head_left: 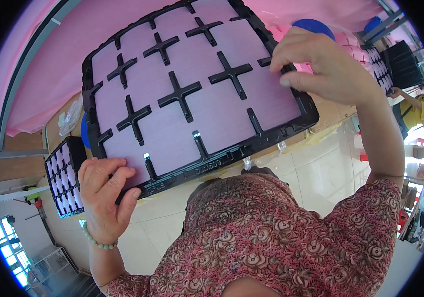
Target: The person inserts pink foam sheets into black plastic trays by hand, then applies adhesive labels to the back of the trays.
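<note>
A large black plastic tray (181, 99) with cross-shaped dividers lies tilted before me, its compartments filled with flat pinkish-purple pieces (222, 123). At the tray's near left corner is my left hand (104, 190), a bead bracelet on its wrist. Its bent fingers and thumb are spread, with the fingertips on or just over the corner piece and rim. My right hand (321, 64) reaches over the right rim, fingers curled and the thumb a little apart from them. Those tips are beside a short divider stub; contact cannot be made out. Neither hand visibly holds a loose piece.
Pink sheeting (48, 84) covers the area behind the tray. Another filled black tray (63, 178) stands at left, near clear plastic wrap (71, 118). Metal frame bars (28, 54) rise at left. Farther right, a person in yellow (420, 111) is beside more black trays (380, 72).
</note>
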